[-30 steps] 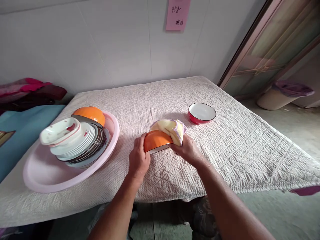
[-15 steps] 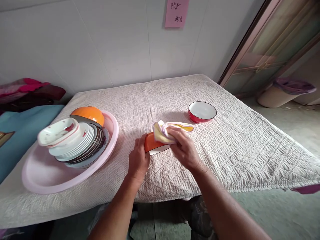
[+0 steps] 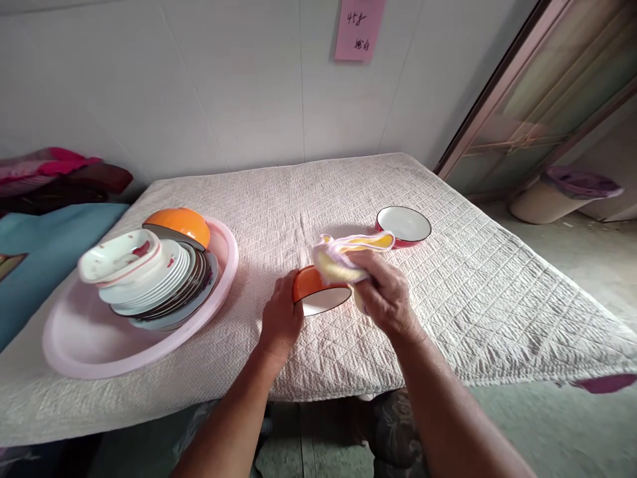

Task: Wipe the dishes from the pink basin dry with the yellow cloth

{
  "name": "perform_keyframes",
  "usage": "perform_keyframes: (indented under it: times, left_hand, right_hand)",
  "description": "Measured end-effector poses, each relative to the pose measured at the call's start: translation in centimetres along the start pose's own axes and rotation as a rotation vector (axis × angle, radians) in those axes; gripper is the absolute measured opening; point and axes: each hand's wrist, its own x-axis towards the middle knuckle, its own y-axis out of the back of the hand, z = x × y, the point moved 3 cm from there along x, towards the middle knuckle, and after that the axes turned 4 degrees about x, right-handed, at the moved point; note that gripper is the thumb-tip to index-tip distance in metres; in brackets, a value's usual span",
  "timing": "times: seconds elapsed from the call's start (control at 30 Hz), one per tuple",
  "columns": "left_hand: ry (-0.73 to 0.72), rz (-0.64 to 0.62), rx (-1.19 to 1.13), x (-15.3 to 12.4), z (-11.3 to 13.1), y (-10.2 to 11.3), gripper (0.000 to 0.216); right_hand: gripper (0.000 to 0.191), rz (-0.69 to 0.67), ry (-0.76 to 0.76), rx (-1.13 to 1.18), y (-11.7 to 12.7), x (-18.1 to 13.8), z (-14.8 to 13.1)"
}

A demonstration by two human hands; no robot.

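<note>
My left hand (image 3: 281,318) grips the left side of an orange bowl (image 3: 318,295) with a white inside, tilted so its opening faces me. My right hand (image 3: 385,295) is closed on a yellow cloth with a purple edge (image 3: 343,255) and presses it against the bowl's right and top side. The bowl is held just above the quilted cream tablecloth (image 3: 472,285) near the table's front edge.
A pink basin (image 3: 74,338) at the left holds a leaning stack of plates (image 3: 159,282), a white patterned dish (image 3: 119,255) and another orange bowl (image 3: 182,226). A red bowl with a white inside (image 3: 403,226) stands behind my right hand. A bin (image 3: 562,192) stands on the floor at right.
The orange bowl has been turned from dome-up to show its white inside. My right hand has slid the cloth over its top and down its right side.
</note>
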Motion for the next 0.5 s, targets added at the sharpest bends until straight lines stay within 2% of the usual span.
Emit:
perform_keyframes:
  times: [0.03,0.07,0.17,0.27,0.4,0.5]
  left_hand:
    - [-0.001,-0.004,-0.017,0.0,-0.3,0.0,0.052]
    - [-0.004,-0.003,-0.036,0.1,-0.5,-0.1,0.051]
    - [-0.005,0.028,-0.071,0.3,-1.0,0.1,0.050]
    - [0.015,0.060,-0.037,0.3,-0.7,0.5,0.052]
    - [0.010,0.057,-0.021,0.1,0.2,0.7,0.049]
    - [-0.013,0.055,-0.023,0.0,0.4,0.5,0.046]
  right_hand:
    - [0.026,-0.119,0.058,0.021,-0.4,-0.1,-1.1]
    - [0.029,-0.183,0.106,0.034,-0.7,-0.2,-2.0]
    - [0.027,-0.225,0.153,0.059,-0.5,-0.3,-3.2]
    - [0.023,-0.247,0.013,0.050,-0.1,-0.3,-2.0]
    - [0.046,-0.253,-0.278,0.080,0.2,-0.8,0.4]
    - [0.049,-0.292,-0.332,0.118,0.1,-1.3,1.3]
